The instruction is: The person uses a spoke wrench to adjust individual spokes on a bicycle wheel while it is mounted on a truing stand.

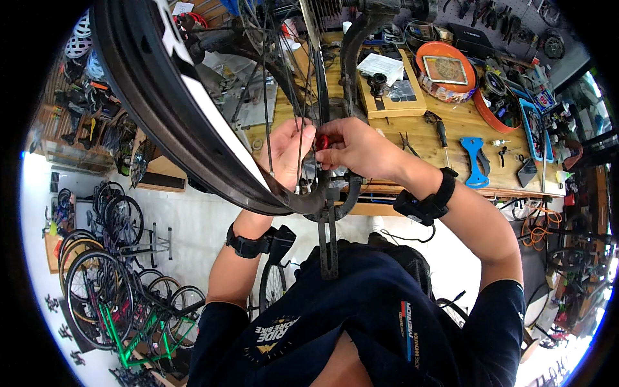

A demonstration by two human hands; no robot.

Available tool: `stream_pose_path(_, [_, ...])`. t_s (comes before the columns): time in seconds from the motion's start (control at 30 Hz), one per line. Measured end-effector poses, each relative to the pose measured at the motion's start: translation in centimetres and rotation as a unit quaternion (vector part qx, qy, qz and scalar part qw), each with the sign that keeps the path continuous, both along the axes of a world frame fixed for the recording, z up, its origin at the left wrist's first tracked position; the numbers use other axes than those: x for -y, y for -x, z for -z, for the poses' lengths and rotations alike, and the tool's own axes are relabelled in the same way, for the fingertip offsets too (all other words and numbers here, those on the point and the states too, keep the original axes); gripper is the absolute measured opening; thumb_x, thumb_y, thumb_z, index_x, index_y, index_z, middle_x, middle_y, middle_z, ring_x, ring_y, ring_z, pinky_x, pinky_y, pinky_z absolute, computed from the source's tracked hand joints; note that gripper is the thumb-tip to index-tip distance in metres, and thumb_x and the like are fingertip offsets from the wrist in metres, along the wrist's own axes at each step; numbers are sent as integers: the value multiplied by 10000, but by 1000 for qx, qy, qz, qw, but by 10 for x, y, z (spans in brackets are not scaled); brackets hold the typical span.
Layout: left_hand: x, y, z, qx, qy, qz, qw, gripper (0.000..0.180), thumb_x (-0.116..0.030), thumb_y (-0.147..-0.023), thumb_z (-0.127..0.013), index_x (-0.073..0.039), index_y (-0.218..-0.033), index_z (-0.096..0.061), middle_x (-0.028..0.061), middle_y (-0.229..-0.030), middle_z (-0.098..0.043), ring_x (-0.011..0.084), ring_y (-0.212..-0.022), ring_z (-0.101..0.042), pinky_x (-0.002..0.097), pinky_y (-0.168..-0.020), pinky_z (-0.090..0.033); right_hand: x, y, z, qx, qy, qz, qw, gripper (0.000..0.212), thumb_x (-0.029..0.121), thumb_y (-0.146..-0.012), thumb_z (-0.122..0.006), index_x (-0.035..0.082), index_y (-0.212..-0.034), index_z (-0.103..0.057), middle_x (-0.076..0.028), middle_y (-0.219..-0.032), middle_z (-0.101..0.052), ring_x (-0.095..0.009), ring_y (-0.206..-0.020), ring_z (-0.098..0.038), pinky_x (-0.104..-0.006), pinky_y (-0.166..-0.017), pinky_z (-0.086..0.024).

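Note:
A black bicycle wheel [161,97] with thin spokes sits in a dark truing stand [351,58] right in front of me. My left hand [289,151] reaches between the spokes just above the rim and grips them. My right hand [351,147] pinches a small red tool [324,142] against a spoke, close to the left fingers. Both wrists carry black straps with small devices. What the left fingers hold beyond the spokes is hidden.
A wooden workbench [451,138] behind the wheel carries a blue wrench-like tool [476,161], a screwdriver [442,137], pliers, an orange round tin [445,72] and a cardboard box [390,90]. Several bicycles [109,284] stand on the white floor at lower left.

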State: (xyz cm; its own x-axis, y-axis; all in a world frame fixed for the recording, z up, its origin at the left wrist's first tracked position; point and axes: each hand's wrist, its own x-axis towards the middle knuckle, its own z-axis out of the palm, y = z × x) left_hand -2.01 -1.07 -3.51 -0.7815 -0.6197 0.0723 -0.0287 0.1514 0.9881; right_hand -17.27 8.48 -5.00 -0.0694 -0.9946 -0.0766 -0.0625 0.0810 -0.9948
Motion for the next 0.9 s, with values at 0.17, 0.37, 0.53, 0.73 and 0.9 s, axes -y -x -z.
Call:
stream_pose_path(0.17, [-2,-2,-7,29,2,0,1000,380,-347,-943,-543,16,-1035,-610,25,-902,-598,114,-857,-537,253,-798,-405,9,7,2,-13,11,-65,998,193,91,-867,-669,-65,-966,-611,-66,-770,-647,-123,-673,-599,-271,-629,-503])
stream_pose_path(0.37, [-1,-1,-22,38,157,-55,985,457,-333,-943,-527,29,-1221,-541,67,-1031,-606,136,-984,-528,276,-901,-385,12,21,-6,111,-40,-183,976,245,142,-898,-647,-11,-1086,-616,-13,-844,-639,-92,-741,-607,-226,-659,-504])
stream_pose_path(0.53, [-6,1,-48,52,20,-16,998,522,-328,-940,-523,35,-1313,-483,83,-1053,-607,147,-1032,-525,293,-974,-359,17,20,-2,235,-48,-251,938,269,178,-924,-622,6,-1130,-614,1,-848,-628,-71,-755,-596,-208,-695,-497])
stream_pose_path(0.73, [-5,1,-47,72,23,-12,997,505,-296,-942,-516,57,-1301,-488,87,-1064,-612,148,-1030,-533,286,-963,-380,24,25,6,274,-61,-272,920,276,188,-926,-616,7,-1134,-607,-11,-944,-648,-69,-730,-580,-213,-694,-492])
stream_pose_path(0.9, [-7,4,-42,46,6,-29,998,472,-249,-944,-506,70,-1291,-489,95,-1078,-616,151,-1017,-546,285,-961,-392,31,25,17,250,-17,-288,924,257,192,-920,-626,4,-1095,-620,-23,-973,-665,-69,-736,-579,-209,-689,-487])
